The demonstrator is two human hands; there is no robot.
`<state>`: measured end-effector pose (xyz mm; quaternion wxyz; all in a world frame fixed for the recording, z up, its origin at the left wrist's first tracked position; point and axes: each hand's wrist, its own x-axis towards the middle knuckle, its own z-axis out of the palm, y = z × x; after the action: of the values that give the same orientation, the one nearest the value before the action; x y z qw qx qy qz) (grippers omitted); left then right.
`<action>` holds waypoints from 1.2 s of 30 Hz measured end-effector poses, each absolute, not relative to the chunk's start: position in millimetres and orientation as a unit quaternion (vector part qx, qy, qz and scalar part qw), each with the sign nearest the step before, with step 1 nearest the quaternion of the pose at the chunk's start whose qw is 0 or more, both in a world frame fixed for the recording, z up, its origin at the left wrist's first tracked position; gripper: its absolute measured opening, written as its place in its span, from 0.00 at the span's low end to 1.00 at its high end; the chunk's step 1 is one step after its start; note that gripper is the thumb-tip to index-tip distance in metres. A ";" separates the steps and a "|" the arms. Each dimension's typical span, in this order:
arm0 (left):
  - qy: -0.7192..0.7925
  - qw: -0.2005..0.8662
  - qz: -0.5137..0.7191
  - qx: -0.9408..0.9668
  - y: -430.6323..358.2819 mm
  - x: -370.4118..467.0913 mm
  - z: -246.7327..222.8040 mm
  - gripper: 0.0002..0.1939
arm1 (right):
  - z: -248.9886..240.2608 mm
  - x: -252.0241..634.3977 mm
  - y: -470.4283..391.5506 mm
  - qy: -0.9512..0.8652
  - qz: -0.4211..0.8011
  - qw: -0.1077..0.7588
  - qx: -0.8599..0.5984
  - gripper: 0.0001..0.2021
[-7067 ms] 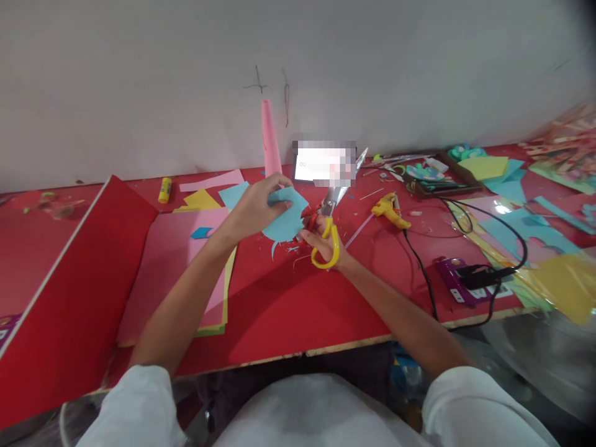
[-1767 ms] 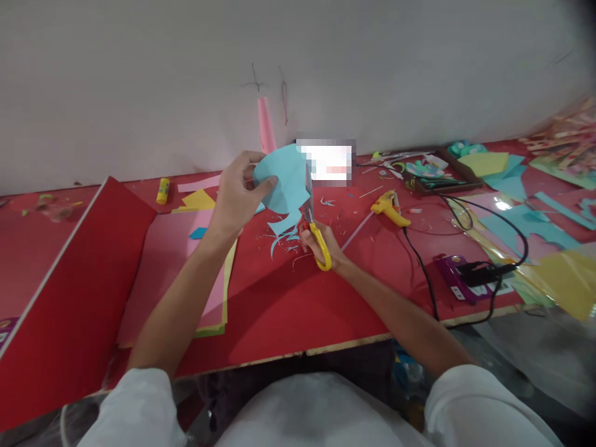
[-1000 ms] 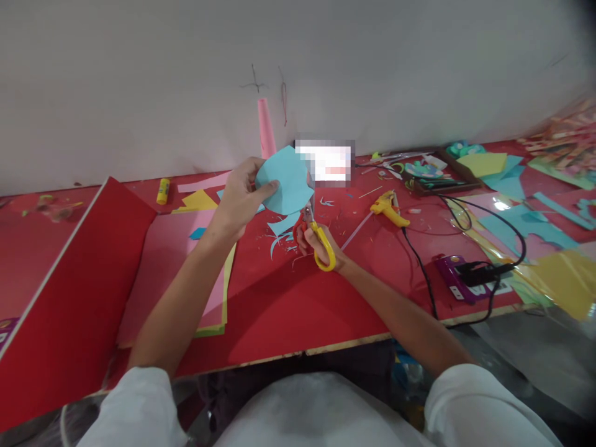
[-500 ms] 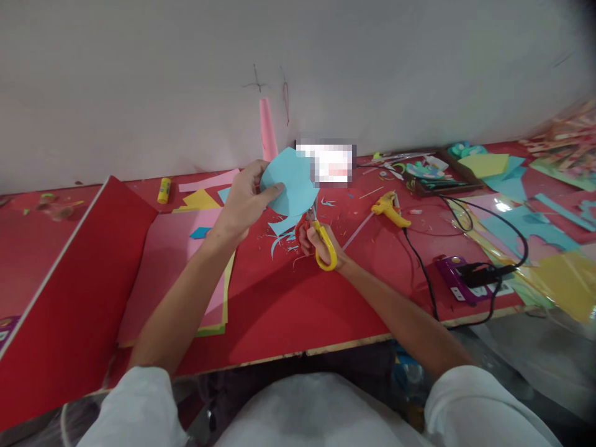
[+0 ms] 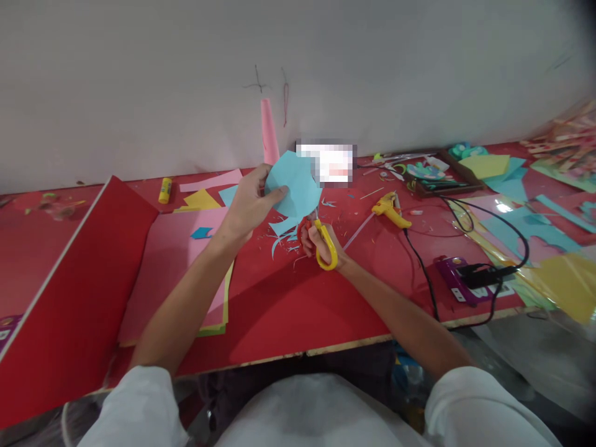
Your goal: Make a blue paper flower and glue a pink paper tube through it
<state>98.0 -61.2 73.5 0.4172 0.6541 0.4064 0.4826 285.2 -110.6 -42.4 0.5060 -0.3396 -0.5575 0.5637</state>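
Note:
A roughly round piece of light blue paper (image 5: 294,186) is raised above the red table, pinched at its left edge by my left hand (image 5: 254,202), thumb on top. My right hand (image 5: 321,242) grips a pair of scissors (image 5: 328,248) with one yellow and one red handle loop. The blades point up at the paper's lower right edge and are partly hidden by it. Light blue paper offcuts (image 5: 285,227) lie on the table beneath the paper.
Right of my hands lies a yellow glue gun (image 5: 392,211), its cord running near a purple extension box (image 5: 459,279). Pink sheets (image 5: 167,261) are stacked at left beside an upright red board (image 5: 79,298). A glue stick (image 5: 164,190) and a pink paper cone (image 5: 269,130) stand farther back.
The blue paper and my left hand have shifted slightly right and down, and the paper is turned a little. The scissors have barely moved and stay at its edge.

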 end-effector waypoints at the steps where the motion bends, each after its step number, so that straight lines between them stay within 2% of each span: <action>1: 0.406 0.417 0.484 0.654 -61.1 97.9 73.4 0.09 | -43.6 285.1 -110.3 -0.557 0.564 0.506 -0.339 0.35; 23: 0.405 0.446 0.461 0.652 -65.5 105.4 66.6 0.13 | -46.2 284.6 -111.8 -0.556 0.560 0.506 -0.348 0.35; 36: 0.407 0.457 0.450 0.650 -67.4 108.6 63.0 0.11 | -48.3 282.4 -111.4 -0.556 0.563 0.497 -0.356 0.37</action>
<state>108.6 -67.4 63.0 0.4569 0.6500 0.4075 0.4503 282.4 -111.4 -48.3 0.4969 -0.3564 -0.5563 0.5627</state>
